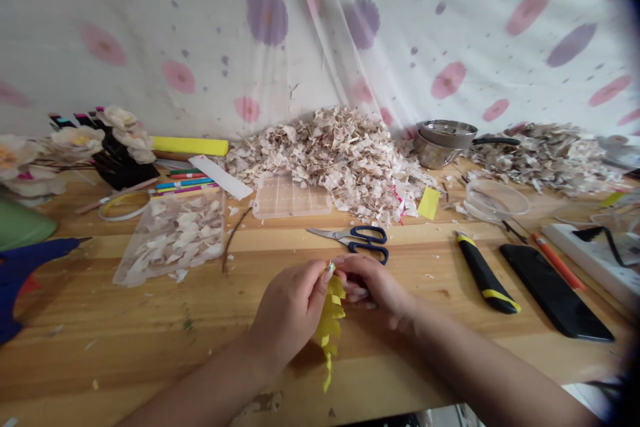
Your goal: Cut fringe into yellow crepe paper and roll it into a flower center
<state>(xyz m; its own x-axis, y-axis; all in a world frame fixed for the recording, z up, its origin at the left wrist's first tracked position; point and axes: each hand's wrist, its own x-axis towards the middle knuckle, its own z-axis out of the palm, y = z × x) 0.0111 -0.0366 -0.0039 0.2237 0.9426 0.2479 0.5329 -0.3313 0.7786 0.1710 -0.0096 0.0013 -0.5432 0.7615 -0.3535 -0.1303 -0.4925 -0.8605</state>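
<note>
Both of my hands meet over the wooden table (150, 320) near its front edge. My left hand (290, 310) is closed, pinching the top of a yellow fringed paper strip (331, 327) that hangs down between the hands. My right hand (373, 283) is closed too, its fingertips pressed on the same strip's top end. Blue-handled scissors (357, 240) lie just beyond my hands.
A big pile of pale paper scraps (335, 157) lies at the back, another (545, 157) at the right. Also here: clear compartment box (290, 197), bag of petals (173, 237), blue glue gun (25, 273), utility knife (487, 273), black phone (553, 290), metal pot (445, 140), paper flowers (80, 140).
</note>
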